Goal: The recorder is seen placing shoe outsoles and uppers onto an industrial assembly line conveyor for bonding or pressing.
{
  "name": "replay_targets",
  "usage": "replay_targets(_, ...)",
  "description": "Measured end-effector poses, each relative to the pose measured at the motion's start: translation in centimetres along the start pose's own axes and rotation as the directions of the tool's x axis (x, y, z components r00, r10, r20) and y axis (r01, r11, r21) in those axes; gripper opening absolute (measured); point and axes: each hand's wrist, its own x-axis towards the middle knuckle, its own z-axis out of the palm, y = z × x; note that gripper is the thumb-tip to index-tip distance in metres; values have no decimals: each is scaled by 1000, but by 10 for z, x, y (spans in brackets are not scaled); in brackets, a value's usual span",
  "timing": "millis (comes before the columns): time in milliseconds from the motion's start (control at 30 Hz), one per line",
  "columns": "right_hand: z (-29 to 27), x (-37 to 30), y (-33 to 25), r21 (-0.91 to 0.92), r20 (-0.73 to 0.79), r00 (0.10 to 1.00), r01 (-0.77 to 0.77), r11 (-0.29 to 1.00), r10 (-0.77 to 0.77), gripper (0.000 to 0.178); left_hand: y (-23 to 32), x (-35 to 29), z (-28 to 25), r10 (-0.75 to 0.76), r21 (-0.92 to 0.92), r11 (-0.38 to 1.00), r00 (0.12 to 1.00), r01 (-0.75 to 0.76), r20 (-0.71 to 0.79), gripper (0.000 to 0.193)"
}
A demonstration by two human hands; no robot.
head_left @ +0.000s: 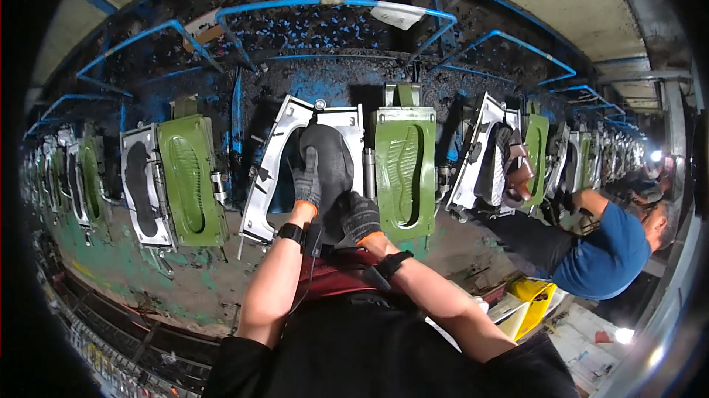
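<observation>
A dark grey shoe sole (334,148) is held between my two gloved hands, over a silver mould frame (260,210). My left hand (306,180) lies along its left side, fingers pointing up toward the rounded end. Closed round its lower right edge is my right hand (360,218). Both gloves are dark grey with orange cuffs. The sole covers part of the frame's foot-shaped opening. Just right of the frame stands its green mould half (405,169), with a ridged foot-shaped hollow.
More moulds line the bench: a silver one with a dark sole (138,180) and a green half (190,176) to the left, another with a brown sandal (520,173) to the right. Blue rails (336,2) run behind. A co-worker in a blue shirt (607,250) leans in at the right.
</observation>
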Motion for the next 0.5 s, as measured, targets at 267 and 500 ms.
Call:
replay_targets(267, -67, 34, -16, -237, 393, 914, 207, 949, -101, 31, -21, -74, -33, 322, 519, 795, 944, -313, 76, 54)
replay_targets(500, -30, 90, -70, -311, 589, 330, 935, 170, -738, 16, 24, -128, -42, 34, 877, 170, 892, -449, 450, 59)
